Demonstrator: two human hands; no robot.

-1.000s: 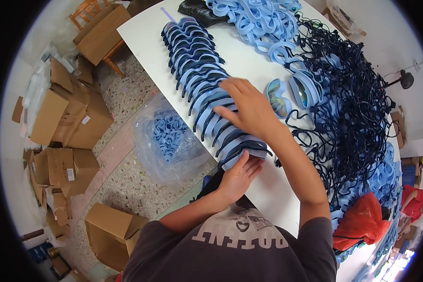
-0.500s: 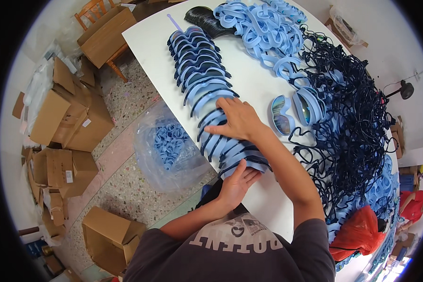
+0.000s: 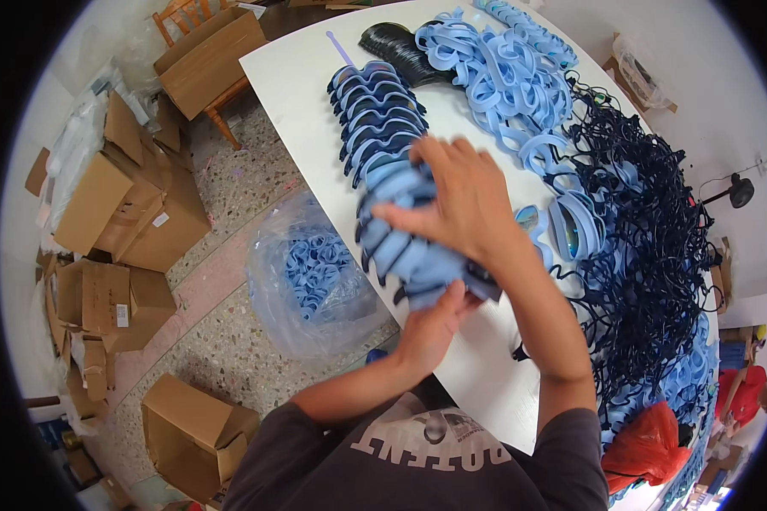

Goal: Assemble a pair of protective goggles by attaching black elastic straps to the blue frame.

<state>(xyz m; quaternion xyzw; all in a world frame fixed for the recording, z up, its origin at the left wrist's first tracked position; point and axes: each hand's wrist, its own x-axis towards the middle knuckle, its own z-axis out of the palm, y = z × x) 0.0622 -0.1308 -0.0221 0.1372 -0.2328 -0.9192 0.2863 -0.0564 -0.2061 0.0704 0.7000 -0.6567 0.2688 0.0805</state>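
Observation:
A curving row of overlapping light-blue goggles (image 3: 396,243) with dark edges lies along the left side of the white table (image 3: 477,375). Over its middle part my right hand (image 3: 469,204) is curled, thumb on the left side and fingers on the far side, gripping several of them; motion blurs it. At the row's near end, my left hand (image 3: 430,336) holds the last goggles, its thumb on top and its fingers partly hidden. Farther goggles (image 3: 382,111) with dark lenses stand in line beyond my right hand. Right of my right wrist rest a few loose goggles (image 3: 577,226) with shiny lenses.
Tangled dark straps (image 3: 639,238) cover the table's right side. Light-blue frames (image 3: 520,85) are heaped at the far side, beside a black bundle (image 3: 400,53). A red bag (image 3: 648,443) lies near right. On the floor stand a clear plastic bag (image 3: 315,272) and cardboard boxes (image 3: 196,434).
Both hands have closed in on the near part of the row, squeezing those goggles closer together. My left hand has moved slightly away from my body. The view has shifted a little.

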